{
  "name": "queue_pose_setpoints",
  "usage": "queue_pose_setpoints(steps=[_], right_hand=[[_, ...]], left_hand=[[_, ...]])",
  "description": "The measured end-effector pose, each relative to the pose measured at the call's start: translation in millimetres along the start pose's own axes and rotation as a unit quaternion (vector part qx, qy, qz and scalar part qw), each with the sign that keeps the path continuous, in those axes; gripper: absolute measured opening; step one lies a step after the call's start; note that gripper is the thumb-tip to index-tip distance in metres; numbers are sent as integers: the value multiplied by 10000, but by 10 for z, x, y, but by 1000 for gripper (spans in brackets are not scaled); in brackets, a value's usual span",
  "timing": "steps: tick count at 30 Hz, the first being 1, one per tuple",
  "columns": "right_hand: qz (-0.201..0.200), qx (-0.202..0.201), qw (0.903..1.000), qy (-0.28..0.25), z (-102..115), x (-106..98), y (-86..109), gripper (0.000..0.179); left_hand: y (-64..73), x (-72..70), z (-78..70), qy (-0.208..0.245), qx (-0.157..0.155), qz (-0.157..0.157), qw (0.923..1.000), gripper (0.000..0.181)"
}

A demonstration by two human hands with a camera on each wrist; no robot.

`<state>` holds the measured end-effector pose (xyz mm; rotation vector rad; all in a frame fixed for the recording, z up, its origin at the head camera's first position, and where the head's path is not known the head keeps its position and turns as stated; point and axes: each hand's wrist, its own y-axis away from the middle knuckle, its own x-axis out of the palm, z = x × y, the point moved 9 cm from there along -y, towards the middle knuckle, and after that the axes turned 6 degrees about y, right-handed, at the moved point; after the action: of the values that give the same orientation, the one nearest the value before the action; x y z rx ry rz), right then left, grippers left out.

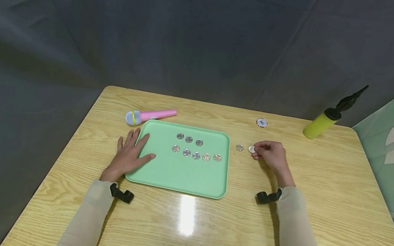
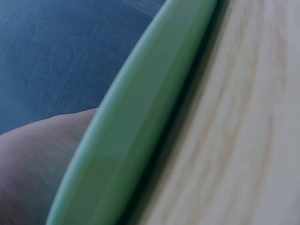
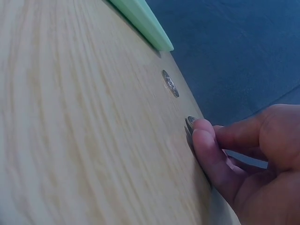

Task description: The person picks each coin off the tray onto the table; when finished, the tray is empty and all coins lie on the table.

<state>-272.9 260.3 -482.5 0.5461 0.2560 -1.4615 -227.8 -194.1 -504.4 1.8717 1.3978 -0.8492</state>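
A right hand (image 1: 270,155) pinches one silvery coin (image 1: 251,149) beside a second coin (image 1: 239,147) on the wooden table (image 1: 235,233). To the left, a left hand (image 1: 128,157), fingers spread, rests on one green tray (image 1: 176,179) bearing eight coins (image 1: 186,153), three behind five. Farther back sit one pink microphone (image 1: 154,115), one chip (image 1: 262,122), one yellow-green pump (image 1: 319,124).

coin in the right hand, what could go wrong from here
The held coin is pinched near its edge by the right hand, so it might slip. That hand could also knock the loose coin lying between it and the tray. If the left hand, on the tray's left side, shifts it, the coins inside may slide.
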Motion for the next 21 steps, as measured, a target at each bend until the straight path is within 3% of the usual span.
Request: queue_pose_setpoints(steps=[6, 21], right_hand=[[-163, -49, 9984, 537, 12, 4, -16, 23], [-344, -136, 9938, 1044, 63, -24, -11, 20]], left_hand=[[2, -2, -2, 3, -13, 3, 10000, 83], [-2, 7, 6, -7, 44, 4, 10000, 83]])
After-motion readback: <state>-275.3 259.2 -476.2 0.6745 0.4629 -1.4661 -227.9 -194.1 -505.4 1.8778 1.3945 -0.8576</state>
